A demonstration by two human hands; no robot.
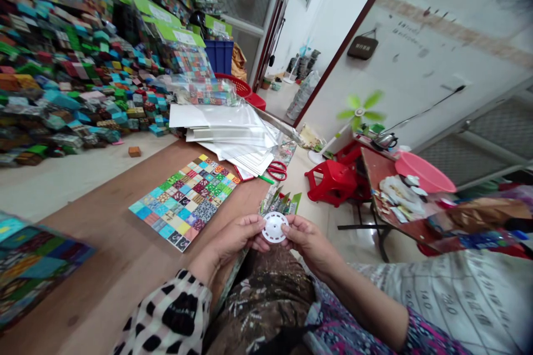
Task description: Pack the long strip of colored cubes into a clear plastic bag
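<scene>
My left hand (245, 234) and my right hand (302, 237) are closed on opposite edges of a white round disc (274, 228) with slots around its rim. Both hold it over my lap, just past the table's edge. To the left of my hands, a flat sheet of colourful patterned squares (187, 199) lies on the brown table (104, 233). Red-handled scissors (277, 170) rest beyond the disc, beside a stack of white sheets (233, 133).
A large heap of small coloured blocks (83, 83) fills the far left. Another patterned sheet (41, 266) lies at the near left. To the right are a red stool (333, 177), a green fan (358, 112), a cluttered low table (383, 166) and a white printed sack (453, 294).
</scene>
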